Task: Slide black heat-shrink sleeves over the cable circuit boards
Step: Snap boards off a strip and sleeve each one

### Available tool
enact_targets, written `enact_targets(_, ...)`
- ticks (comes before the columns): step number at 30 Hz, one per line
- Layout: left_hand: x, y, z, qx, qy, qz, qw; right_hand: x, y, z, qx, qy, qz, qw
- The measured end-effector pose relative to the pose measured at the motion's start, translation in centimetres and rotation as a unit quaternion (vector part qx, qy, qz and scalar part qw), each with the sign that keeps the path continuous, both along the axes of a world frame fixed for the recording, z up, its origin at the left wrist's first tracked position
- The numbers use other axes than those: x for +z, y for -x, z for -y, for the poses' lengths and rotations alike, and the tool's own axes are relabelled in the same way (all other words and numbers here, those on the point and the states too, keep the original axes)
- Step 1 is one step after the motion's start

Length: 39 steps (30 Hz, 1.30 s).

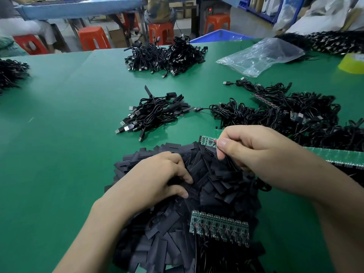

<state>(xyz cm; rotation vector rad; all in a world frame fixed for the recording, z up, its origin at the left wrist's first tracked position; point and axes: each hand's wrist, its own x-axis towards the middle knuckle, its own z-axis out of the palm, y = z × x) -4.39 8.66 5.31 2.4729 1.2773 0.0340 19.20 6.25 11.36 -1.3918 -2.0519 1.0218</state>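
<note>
Green matting covers the bench (59, 134), and close to the worker lies a broad heap of flat black sleeves (212, 186). The left hand (157, 174) is down in that heap with thumb and fingers curled into the pieces; whether it has 1 pinched yet I cannot tell. The right hand (256, 152) hangs just above the heap's far edge and pinches 1 small circuit board (207, 140) at its wire end between thumb and forefinger, the free end poking out to the left.

Those sleeves look feather-light, limp and pressed flat, so I'd expect 1 needs squeezing at its edges to gape before the board goes in. The board is stiff but thin, with fine soldered wires, best held by its edges near the cable end.

On the heap's near side rests a strip of boards (219, 226), not yet broken apart. Beyond sit a cable bundle (153, 113) and, to the right, a big tangle of cables (285, 113). Farther off are a clear plastic bag (262, 56), a yellow roll of tape (352, 63) and orange stools (93, 38).
</note>
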Motion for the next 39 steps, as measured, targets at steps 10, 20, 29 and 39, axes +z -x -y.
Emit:
enact_targets(10, -0.4, 0.5, 0.0, -0.022, -0.031, 0.017, 0.999, 0.0, -0.2, 0.0, 0.000, 0.004, 0.011, 1.000)
enact_targets(20, 2.7, 0.5, 1.2, 0.038, -0.191, 0.308, 0.931, -1.1, 0.6, -0.1, -0.033, 0.049, -0.083, 0.995)
enact_targets(29, 2.6, -0.7, 1.8, 0.044, -0.251, 0.359, 0.898, -1.8, 1.4, -0.4, -0.045, 0.073, -0.107, 0.991)
enact_targets(39, 2.9, -1.1, 1.7, 0.086, -0.198, 0.347, 0.913, -1.3, 1.7, -0.1, -0.056, 0.055, -0.148, 0.986)
